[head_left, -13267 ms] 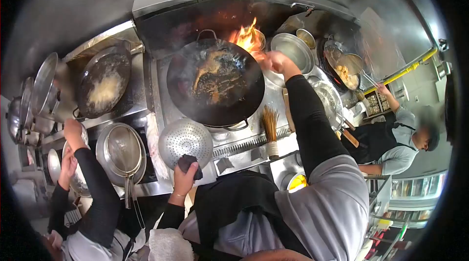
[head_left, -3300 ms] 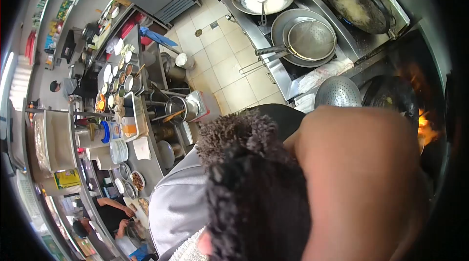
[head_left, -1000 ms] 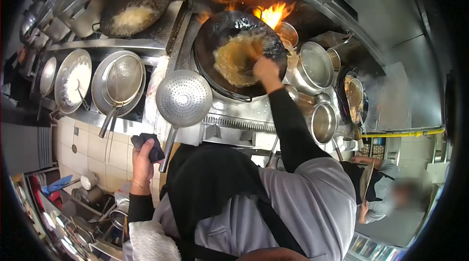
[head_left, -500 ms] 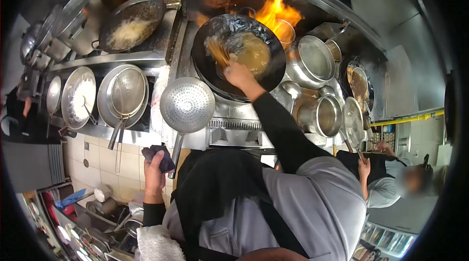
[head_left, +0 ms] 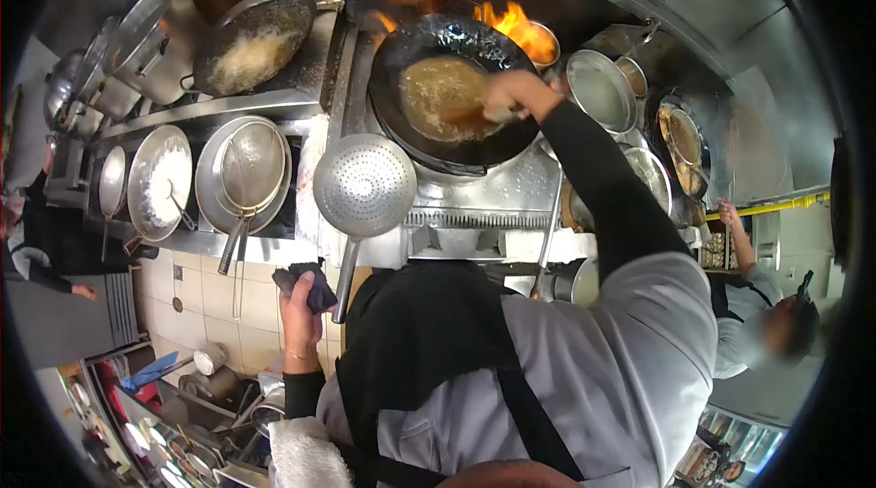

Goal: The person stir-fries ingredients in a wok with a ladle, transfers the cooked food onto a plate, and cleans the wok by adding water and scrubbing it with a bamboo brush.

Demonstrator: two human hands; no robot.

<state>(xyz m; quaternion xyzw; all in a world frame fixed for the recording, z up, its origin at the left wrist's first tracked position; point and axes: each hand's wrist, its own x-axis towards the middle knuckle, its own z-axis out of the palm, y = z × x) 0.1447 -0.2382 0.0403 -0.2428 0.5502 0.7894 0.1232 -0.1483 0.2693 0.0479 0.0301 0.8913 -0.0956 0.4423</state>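
My right hand is closed over the right part of a big black wok; in the earlier views it grips a bamboo brush, which is now mostly hidden or blurred. Brown liquid covers the middle of the wok. Flames rise behind its rim. Down at the left, my left hand is closed around a dark folded cloth, beside the handle of a perforated steel skimmer. The skimmer lies left of the wok's near edge.
A strainer rests on a pan at the left, next to a whitish pan with a ladle. Another wok holds foaming oil. Steel pots stand at the right. One co-worker is at the right, another at the far left.
My right hand has moved from the wok's left part to its right side. The liquid has shifted and the flames are lower. My left hand still holds the cloth. The left co-worker is more in view.
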